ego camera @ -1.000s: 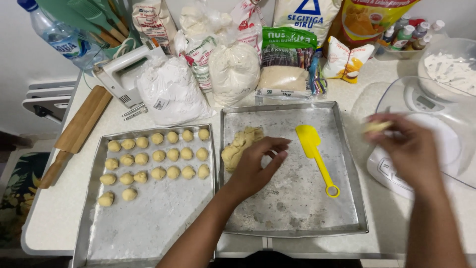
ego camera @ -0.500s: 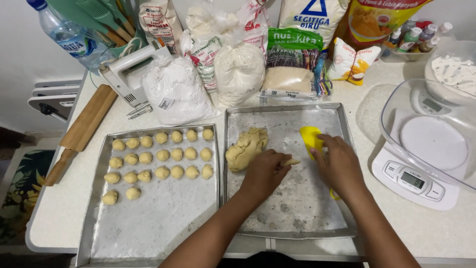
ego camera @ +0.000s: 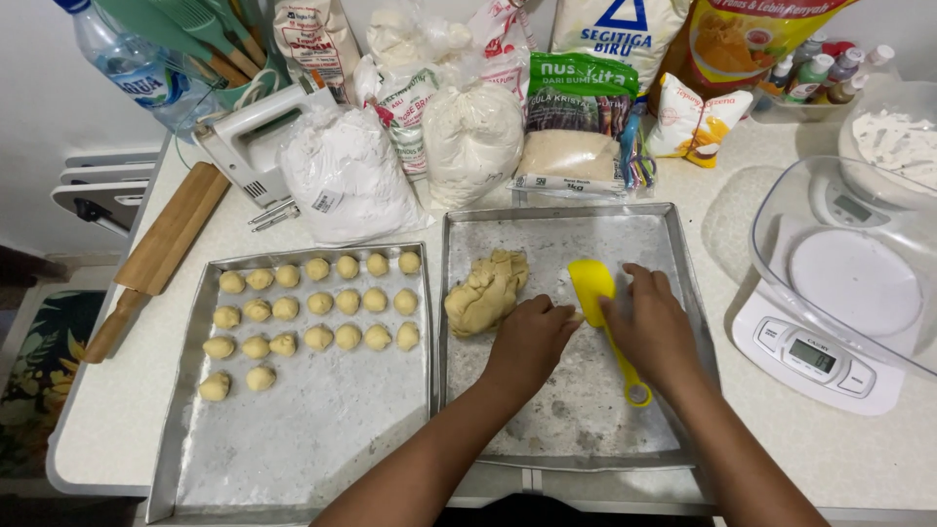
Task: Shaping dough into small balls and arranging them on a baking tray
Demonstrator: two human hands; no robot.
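On the floured tray [ego camera: 586, 429], the left hand [ego camera: 532, 337] and right hand [ego camera: 652, 327] met, fingers curled, apparently pinching dough. The yellow spatula [ego camera: 597, 298] underneath might have been knocked aside.

Head camera looks steeply down, close over the counter [ego camera: 127, 410].

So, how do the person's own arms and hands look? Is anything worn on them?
Both forearms are bare, with no sleeves in view. The left hand and the right hand wear no gloves; no ring, watch or bracelet shows.
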